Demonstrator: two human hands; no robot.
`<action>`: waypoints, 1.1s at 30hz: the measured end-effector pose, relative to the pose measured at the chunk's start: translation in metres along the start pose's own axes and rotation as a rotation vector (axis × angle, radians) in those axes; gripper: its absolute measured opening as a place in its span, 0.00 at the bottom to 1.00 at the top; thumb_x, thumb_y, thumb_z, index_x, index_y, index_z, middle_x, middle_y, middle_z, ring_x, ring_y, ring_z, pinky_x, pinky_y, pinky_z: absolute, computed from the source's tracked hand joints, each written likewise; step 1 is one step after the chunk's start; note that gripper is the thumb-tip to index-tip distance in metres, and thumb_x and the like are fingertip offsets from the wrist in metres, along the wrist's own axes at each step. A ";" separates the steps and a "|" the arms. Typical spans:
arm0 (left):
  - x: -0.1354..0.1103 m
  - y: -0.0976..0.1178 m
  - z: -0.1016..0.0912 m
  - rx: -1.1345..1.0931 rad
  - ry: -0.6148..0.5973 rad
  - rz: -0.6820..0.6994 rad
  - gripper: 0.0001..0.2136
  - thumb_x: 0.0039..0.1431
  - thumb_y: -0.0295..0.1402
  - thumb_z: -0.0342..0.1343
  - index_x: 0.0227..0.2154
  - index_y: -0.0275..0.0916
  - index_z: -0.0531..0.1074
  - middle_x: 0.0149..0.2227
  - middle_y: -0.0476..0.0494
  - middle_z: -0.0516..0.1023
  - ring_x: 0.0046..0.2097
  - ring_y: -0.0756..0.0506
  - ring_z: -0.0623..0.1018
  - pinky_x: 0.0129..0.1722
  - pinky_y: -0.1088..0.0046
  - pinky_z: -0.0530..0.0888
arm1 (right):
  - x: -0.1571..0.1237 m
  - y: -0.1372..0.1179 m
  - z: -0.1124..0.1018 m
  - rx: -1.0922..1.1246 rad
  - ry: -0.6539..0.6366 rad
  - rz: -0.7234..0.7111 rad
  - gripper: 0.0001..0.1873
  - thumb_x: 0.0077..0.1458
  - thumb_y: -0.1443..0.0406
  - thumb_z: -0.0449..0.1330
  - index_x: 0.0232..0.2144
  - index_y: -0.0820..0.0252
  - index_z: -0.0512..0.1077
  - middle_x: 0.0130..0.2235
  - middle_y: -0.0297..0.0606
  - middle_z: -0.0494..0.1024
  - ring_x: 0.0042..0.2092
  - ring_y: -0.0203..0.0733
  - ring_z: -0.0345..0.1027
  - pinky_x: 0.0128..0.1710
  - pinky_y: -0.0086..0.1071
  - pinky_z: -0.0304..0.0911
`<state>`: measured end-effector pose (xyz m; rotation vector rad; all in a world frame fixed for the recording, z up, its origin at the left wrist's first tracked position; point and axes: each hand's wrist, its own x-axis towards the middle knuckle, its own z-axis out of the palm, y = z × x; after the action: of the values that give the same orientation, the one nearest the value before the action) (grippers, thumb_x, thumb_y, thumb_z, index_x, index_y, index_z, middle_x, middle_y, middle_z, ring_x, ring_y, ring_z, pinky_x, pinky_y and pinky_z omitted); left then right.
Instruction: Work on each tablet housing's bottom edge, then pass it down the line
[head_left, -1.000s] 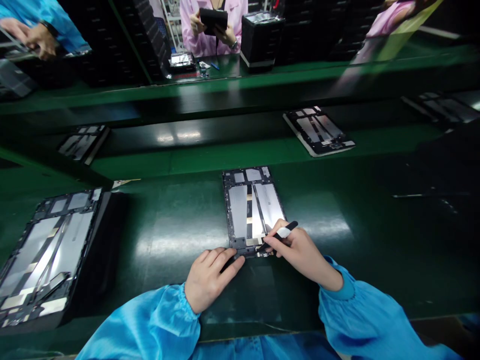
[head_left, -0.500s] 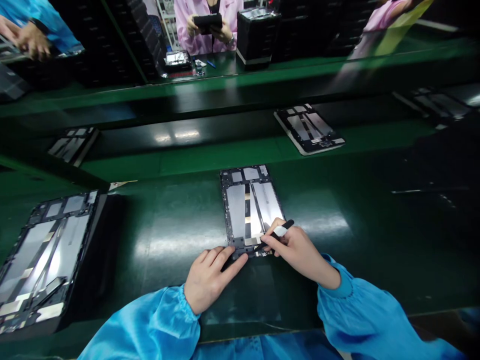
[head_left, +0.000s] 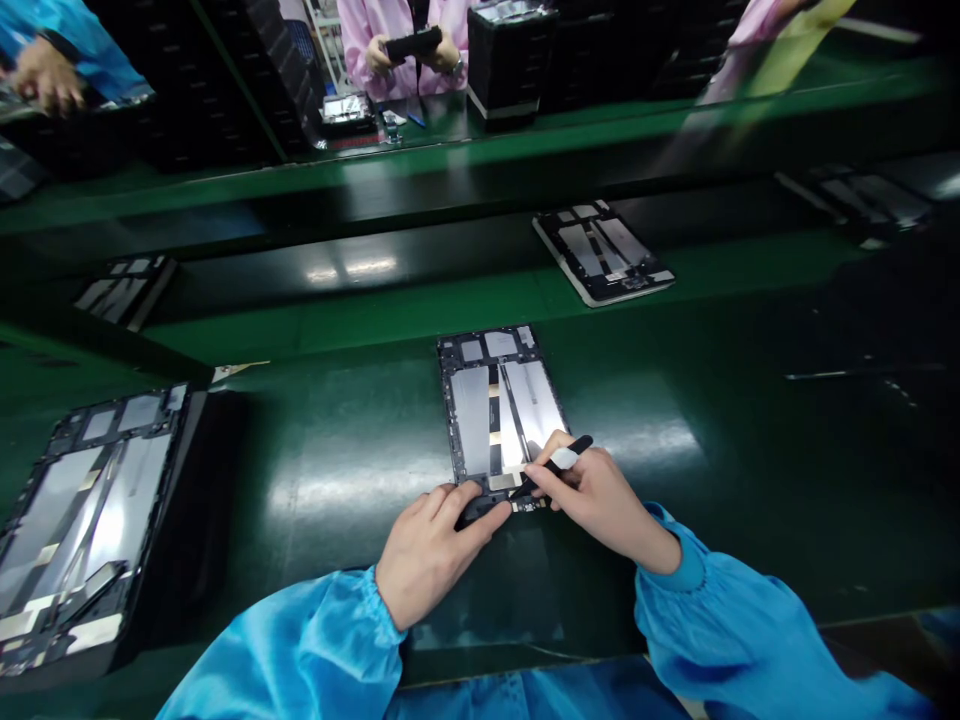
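An opened tablet point(head_left: 471, 410) lies on the green bench in front of me, its silvery inner plate, dark flat cable and black frame exposed. My left hand point(head_left: 435, 545) grips its lower left corner, index finger on top and thumb along the bottom edge, around a dark section there. In my right hand point(head_left: 592, 490) are black tweezers point(head_left: 581, 444) with a white wrap, held like a pen. Their tip points down at the small parts along the tablet's lower edge. My right fingers cover part of the tablet's lower right side.
At the left stands a stack topped by another opened tablet point(head_left: 82, 520). Farther back, one more opened tablet point(head_left: 604, 255) rests on the sunken strip. Across from me, a person in pink point(head_left: 405, 50) holds a dark device beside a tall black stack point(head_left: 510, 65).
My left hand has shifted slightly right, its thumb and index finger farther over the tablet's lower edge. The tweezers stay near the same spot. My view has turned slightly.
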<state>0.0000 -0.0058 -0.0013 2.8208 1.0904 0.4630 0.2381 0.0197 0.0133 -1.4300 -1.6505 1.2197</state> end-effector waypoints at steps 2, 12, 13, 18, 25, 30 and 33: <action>-0.005 -0.008 -0.001 -0.085 0.014 0.039 0.17 0.67 0.26 0.47 0.56 0.43 0.68 0.55 0.38 0.69 0.49 0.43 0.73 0.44 0.64 0.76 | 0.000 0.009 0.000 0.072 0.179 -0.045 0.11 0.60 0.58 0.58 0.28 0.56 0.68 0.28 0.34 0.73 0.28 0.42 0.73 0.27 0.33 0.67; 0.022 -0.011 0.002 0.066 0.128 0.162 0.13 0.68 0.37 0.51 0.50 0.36 0.71 0.43 0.39 0.77 0.41 0.46 0.74 0.39 0.69 0.70 | 0.049 0.033 0.019 0.490 0.618 0.031 0.21 0.61 0.49 0.54 0.42 0.60 0.72 0.33 0.39 0.79 0.37 0.44 0.76 0.42 0.41 0.71; 0.032 -0.014 0.005 0.121 0.108 0.161 0.15 0.68 0.38 0.50 0.52 0.36 0.71 0.42 0.39 0.77 0.40 0.46 0.73 0.39 0.69 0.69 | 0.061 0.033 0.020 0.482 0.619 0.019 0.22 0.60 0.49 0.54 0.43 0.61 0.72 0.34 0.40 0.80 0.37 0.43 0.76 0.42 0.40 0.72; 0.098 -0.089 0.019 0.294 0.146 -0.101 0.14 0.67 0.37 0.52 0.53 0.43 0.71 0.39 0.42 0.77 0.39 0.43 0.73 0.38 0.68 0.68 | 0.129 0.041 -0.016 0.431 0.707 -0.023 0.28 0.62 0.49 0.49 0.52 0.63 0.69 0.33 0.41 0.81 0.32 0.40 0.76 0.35 0.35 0.73; 0.170 -0.178 0.026 0.317 0.312 -0.340 0.19 0.65 0.22 0.40 0.56 0.30 0.67 0.54 0.25 0.70 0.54 0.34 0.70 0.52 0.49 0.64 | 0.159 0.076 -0.131 0.258 0.970 0.025 0.17 0.66 0.61 0.55 0.54 0.60 0.67 0.51 0.43 0.74 0.46 0.44 0.73 0.45 0.43 0.71; 0.227 -0.116 0.073 0.148 0.215 -0.146 0.20 0.67 0.22 0.41 0.60 0.34 0.63 0.54 0.36 0.72 0.54 0.43 0.72 0.55 0.62 0.66 | 0.180 0.082 -0.148 0.101 0.971 0.069 0.14 0.65 0.62 0.58 0.52 0.57 0.70 0.54 0.42 0.72 0.49 0.46 0.71 0.48 0.44 0.69; 0.258 -0.090 0.091 0.035 0.225 -0.182 0.19 0.71 0.29 0.38 0.60 0.29 0.61 0.51 0.36 0.73 0.51 0.43 0.74 0.51 0.63 0.70 | 0.190 0.079 -0.144 0.047 0.922 0.071 0.15 0.65 0.61 0.57 0.52 0.59 0.70 0.53 0.42 0.73 0.49 0.46 0.71 0.47 0.44 0.70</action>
<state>0.1508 0.2360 -0.0402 2.7142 1.3928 0.7636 0.3573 0.2368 -0.0259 -1.6663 -0.9241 0.4671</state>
